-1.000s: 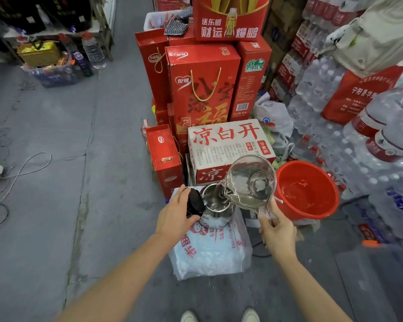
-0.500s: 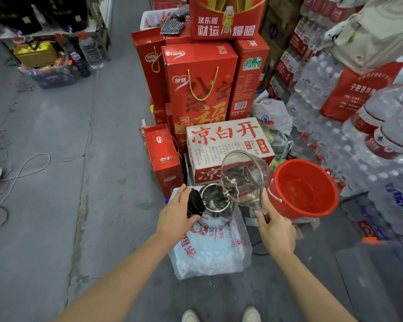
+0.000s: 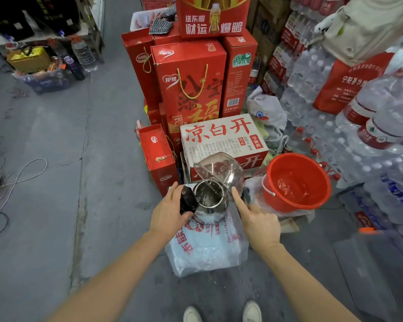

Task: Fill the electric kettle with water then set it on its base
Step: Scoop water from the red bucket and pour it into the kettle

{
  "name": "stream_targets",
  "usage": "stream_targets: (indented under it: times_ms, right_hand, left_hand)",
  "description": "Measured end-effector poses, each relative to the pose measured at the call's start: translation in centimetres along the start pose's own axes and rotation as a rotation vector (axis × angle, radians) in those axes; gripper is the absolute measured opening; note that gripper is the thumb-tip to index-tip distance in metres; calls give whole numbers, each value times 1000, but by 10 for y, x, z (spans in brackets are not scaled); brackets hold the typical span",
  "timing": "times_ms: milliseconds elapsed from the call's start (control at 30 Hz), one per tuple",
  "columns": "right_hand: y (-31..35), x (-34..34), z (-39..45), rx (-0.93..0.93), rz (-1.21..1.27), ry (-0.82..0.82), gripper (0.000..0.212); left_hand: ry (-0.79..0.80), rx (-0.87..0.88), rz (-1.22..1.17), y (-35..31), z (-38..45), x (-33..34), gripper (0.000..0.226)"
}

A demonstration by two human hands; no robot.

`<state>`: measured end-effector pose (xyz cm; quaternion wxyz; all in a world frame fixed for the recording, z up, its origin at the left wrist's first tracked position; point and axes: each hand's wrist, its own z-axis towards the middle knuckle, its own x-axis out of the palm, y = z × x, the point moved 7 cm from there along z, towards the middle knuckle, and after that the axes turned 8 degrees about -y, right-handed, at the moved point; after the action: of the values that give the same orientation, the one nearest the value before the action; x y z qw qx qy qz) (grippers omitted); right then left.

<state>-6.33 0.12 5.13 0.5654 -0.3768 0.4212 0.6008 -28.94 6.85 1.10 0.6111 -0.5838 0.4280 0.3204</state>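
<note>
A steel electric kettle [image 3: 210, 206] stands open on a plastic-wrapped white pack [image 3: 207, 247] on the floor. My left hand [image 3: 170, 211] holds its black flipped-up lid [image 3: 188, 201] at the left. My right hand [image 3: 257, 219] grips the handle of a clear plastic jug [image 3: 219, 169], tipped steeply with its lip over the kettle's mouth. Water glints inside the kettle. The kettle's base is not visible.
A red bucket [image 3: 296, 182] with a little water sits right of the kettle. Stacked red gift boxes [image 3: 191, 89] and a white carton [image 3: 221, 140] rise behind. Packs of bottled water [image 3: 349, 135] fill the right. A white cable [image 3: 21, 175] lies on the grey floor at left.
The jug has tipped further up and moved left over the kettle's mouth, emptying most of its water. My left hand has stayed on the lid.
</note>
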Motion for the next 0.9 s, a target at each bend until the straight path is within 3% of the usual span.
stream_targets:
  times_ms: [167,233,333,400,467,533,667,767,900]
  right_hand:
    - [-2,17,-2,-51,76,61,98]
    - [-8,15,-2,53,182,119,96]
    - [-37,12,-11,497,559,161,73]
    - [-76,17,-28,929,998,41,66]
    - [-126,17,-46,1140,1056,-93,67]
    - [-175,7,-52,1094,743,-63,69]
    - [-239,12,-44,860,225,319,66]
    - [-256,24,-28,638,11,487,69]
    - [-267,47,-7,471,-143,594,81]
  left_hand:
    - [5,-13,25,-7,0,-1,84]
    - [4,-15,32,-10,1,0,84]
    - [2,-16,34,-10,2,1,87]
    - [3,-14,29,-8,3,3,88]
    - [10,-27,36,-5,5,5,88]
    - [10,-39,41,-2,6,6,88]
    - [-8,-59,46,-3,7,7,86]
    - [-23,-94,66,-8,6,6,84]
    - [-37,-135,81,-14,4,5,84]
